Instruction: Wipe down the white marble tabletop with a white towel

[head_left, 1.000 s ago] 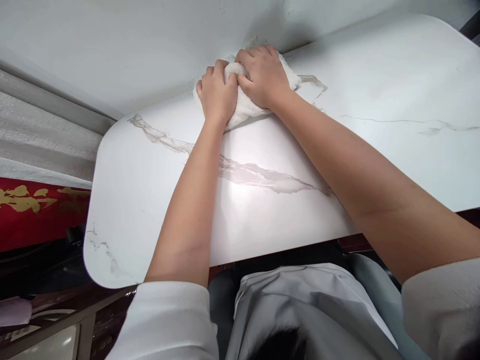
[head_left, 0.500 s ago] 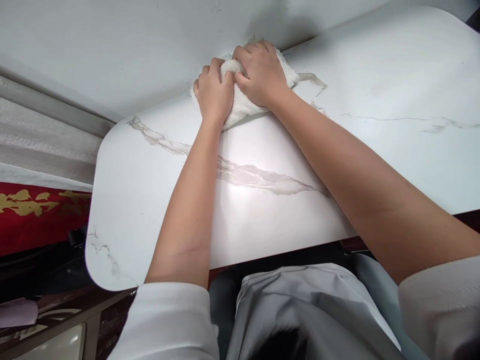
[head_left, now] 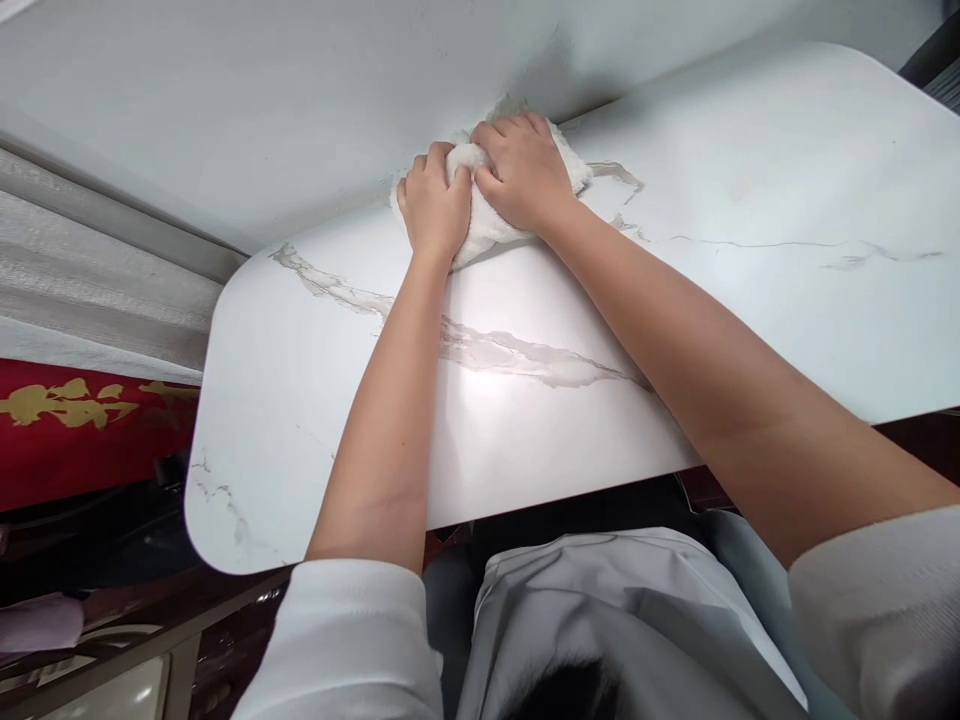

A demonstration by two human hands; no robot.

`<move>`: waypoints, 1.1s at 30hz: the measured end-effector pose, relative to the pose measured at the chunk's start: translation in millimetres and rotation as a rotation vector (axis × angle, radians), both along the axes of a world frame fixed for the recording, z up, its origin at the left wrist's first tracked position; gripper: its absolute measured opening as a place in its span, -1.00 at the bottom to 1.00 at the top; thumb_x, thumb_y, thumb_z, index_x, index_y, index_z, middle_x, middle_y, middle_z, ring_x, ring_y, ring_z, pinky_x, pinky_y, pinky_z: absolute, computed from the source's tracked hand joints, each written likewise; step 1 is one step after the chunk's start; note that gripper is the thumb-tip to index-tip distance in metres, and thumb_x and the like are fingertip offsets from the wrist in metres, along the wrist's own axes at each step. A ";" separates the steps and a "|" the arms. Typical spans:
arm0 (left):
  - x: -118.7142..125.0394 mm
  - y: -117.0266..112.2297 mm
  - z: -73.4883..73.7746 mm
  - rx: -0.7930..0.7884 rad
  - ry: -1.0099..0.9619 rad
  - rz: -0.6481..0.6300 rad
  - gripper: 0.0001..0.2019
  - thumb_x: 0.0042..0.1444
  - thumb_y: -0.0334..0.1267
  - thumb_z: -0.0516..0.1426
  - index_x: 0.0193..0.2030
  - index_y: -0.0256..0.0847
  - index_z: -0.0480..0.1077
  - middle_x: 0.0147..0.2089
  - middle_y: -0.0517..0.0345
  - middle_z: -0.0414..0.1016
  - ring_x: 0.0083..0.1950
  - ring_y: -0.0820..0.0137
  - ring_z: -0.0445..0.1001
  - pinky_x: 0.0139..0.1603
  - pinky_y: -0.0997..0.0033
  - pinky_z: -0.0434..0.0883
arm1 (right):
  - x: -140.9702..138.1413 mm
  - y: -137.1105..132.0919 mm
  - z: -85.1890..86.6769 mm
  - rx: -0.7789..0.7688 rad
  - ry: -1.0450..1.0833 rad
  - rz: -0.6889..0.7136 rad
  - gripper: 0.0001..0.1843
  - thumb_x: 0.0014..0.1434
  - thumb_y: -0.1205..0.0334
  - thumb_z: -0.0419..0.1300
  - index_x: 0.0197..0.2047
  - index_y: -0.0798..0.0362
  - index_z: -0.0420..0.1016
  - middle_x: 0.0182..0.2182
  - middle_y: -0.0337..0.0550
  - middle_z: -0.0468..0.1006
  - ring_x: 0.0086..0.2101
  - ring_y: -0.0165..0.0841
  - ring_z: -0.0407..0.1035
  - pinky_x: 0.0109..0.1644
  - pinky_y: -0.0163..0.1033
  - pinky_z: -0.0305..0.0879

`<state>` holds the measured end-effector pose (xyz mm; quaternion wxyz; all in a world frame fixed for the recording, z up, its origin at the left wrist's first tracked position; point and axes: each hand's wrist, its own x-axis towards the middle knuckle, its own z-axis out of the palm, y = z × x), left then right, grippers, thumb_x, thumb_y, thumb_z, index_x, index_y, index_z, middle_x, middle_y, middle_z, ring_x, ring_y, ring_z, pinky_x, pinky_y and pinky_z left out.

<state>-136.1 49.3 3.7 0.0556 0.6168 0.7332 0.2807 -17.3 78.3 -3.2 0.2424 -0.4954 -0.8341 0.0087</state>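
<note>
A white fluffy towel (head_left: 491,230) lies bunched on the marble-patterned tabletop (head_left: 525,440), at its far edge against the wall. My left hand (head_left: 437,205) grips the towel's left part, fingers curled over it. Close beside it, my right hand (head_left: 523,165) is closed on the towel's right part, its thumb near my left thumb. Both arms reach forward across the table. The fingertips of both hands are partly sunk in the cloth.
A pale wall (head_left: 247,110) runs along the table's far side. Grey-white curtain fabric (head_left: 97,260) and a red cloth with gold marks (head_left: 82,430) are on the left. Dark items and a pale purple thing (head_left: 41,625) lie below the table's left end.
The view has shifted slightly, so the table and hands sit a little lower and to the right. Both hands keep their grip on the towel, at nearly the same spot by the wall.
</note>
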 end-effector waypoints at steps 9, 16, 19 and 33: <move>5.7 -23.5 -2.1 0.043 -0.023 -0.015 -0.76 0.25 -0.28 0.00 -0.04 0.16 0.35 0.13 0.11 0.50 0.25 0.20 0.35 0.42 0.16 0.17 | 0.6 9.0 -23.0 0.015 0.114 0.062 -0.32 0.16 -0.20 -0.24 0.03 -0.02 0.47 -0.05 0.02 0.52 0.01 -0.12 0.27 0.30 0.05 -0.08; 16.5 -62.9 -1.8 0.030 -0.020 -0.038 -0.71 0.28 -0.33 -0.01 0.08 -0.07 0.38 0.18 0.02 0.46 0.29 0.16 0.33 0.44 0.11 0.05 | 18.8 -42.7 -18.1 0.045 0.071 0.114 -0.36 0.32 -0.08 -0.33 0.04 0.09 0.43 -0.03 0.08 0.50 0.05 -0.08 0.29 0.34 0.08 -0.05; 22.3 -82.2 -3.9 0.016 -0.027 -0.018 -0.68 0.28 -0.33 -0.02 0.10 0.02 0.38 0.19 0.09 0.45 0.34 0.20 0.29 0.46 0.16 -0.01 | 27.1 -62.3 -17.0 0.027 0.038 0.133 -0.50 0.35 0.06 -0.22 0.08 0.06 0.41 0.01 0.04 0.48 0.08 -0.08 0.27 0.34 0.10 -0.06; 49.9 -149.8 -6.1 0.002 0.024 -0.043 -0.63 0.29 -0.34 -0.05 0.18 -0.03 0.33 0.24 0.04 0.41 0.36 0.23 0.25 0.49 0.06 -0.08 | 58.3 -133.7 -16.0 0.058 0.023 0.156 -0.60 0.38 0.18 -0.18 0.10 0.06 0.38 0.01 0.00 0.46 0.07 -0.09 0.27 0.34 0.17 -0.05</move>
